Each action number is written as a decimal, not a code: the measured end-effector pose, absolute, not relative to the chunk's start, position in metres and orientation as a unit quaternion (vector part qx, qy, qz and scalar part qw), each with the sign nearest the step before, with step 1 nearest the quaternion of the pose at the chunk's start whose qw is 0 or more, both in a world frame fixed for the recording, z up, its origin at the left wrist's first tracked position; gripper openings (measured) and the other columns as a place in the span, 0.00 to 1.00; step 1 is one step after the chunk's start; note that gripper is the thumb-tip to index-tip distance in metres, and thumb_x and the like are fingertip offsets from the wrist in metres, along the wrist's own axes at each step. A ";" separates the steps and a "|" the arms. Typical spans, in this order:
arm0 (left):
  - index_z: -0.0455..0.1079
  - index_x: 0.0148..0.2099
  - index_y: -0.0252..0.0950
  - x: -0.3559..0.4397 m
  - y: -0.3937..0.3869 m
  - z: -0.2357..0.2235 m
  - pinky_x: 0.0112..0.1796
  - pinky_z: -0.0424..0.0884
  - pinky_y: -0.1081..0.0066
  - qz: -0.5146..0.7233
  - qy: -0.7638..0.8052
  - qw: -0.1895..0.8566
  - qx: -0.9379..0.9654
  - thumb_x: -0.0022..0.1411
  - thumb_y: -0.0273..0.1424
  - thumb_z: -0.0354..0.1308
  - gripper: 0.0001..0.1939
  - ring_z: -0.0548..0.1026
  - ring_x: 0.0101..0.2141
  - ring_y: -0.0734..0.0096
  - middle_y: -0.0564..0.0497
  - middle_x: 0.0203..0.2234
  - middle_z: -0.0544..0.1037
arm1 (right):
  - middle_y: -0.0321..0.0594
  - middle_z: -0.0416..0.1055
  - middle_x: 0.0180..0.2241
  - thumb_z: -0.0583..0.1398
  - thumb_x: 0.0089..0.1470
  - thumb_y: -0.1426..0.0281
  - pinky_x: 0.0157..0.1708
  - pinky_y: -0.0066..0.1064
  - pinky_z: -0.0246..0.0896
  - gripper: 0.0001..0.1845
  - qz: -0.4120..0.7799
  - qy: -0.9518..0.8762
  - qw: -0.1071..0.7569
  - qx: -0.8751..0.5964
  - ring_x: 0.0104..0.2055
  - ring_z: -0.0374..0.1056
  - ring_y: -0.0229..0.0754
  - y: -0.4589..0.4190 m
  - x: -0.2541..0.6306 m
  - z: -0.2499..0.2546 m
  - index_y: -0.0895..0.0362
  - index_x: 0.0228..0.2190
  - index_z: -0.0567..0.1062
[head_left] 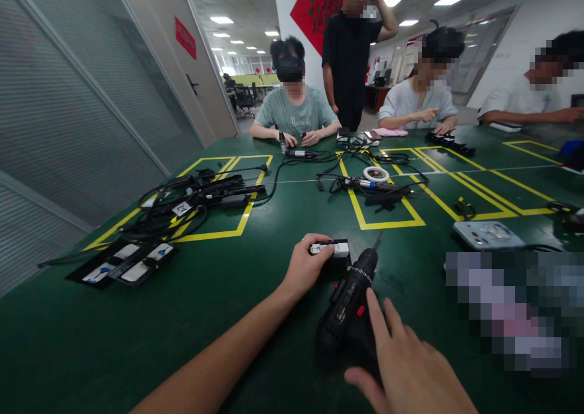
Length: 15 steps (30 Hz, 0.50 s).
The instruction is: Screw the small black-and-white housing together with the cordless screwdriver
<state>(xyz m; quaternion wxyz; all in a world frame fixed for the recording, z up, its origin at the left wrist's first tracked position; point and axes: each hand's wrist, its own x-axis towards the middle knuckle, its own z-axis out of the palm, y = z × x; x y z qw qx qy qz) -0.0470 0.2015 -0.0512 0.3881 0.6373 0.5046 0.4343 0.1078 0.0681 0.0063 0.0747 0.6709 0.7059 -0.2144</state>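
Observation:
My left hand (305,266) grips a small black box with a white top (338,248) by its left end, thumb and fingers closed on it. Just right of that box, a black cordless drill (343,309) lies on its side on the green table, its thin bit (378,240) pointing away from me. Over the drill's right side is my right hand (401,347), fingers stretched and thumb apart. Its index fingertip is at the drill body; I cannot tell whether it touches. Part of the drill's handle is hidden behind this hand.
Black cables and tools (214,195) lie tangled at the left, above flat black packs (123,262). More cables and a white ring (376,174) lie within yellow tape (392,224). A phone (488,235) rests at the right. Several people are across the green table (205,316).

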 end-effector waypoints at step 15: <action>0.71 0.36 0.36 -0.047 0.209 -0.047 0.46 0.64 0.67 0.396 0.404 0.295 0.770 0.54 0.31 0.58 0.07 0.67 0.42 0.68 0.47 0.39 0.66 | 0.39 0.56 0.57 0.55 0.52 0.66 0.53 0.47 0.56 0.41 -0.289 0.662 -0.234 0.650 0.55 0.58 0.49 0.056 0.156 -0.016 0.42 0.60 0.38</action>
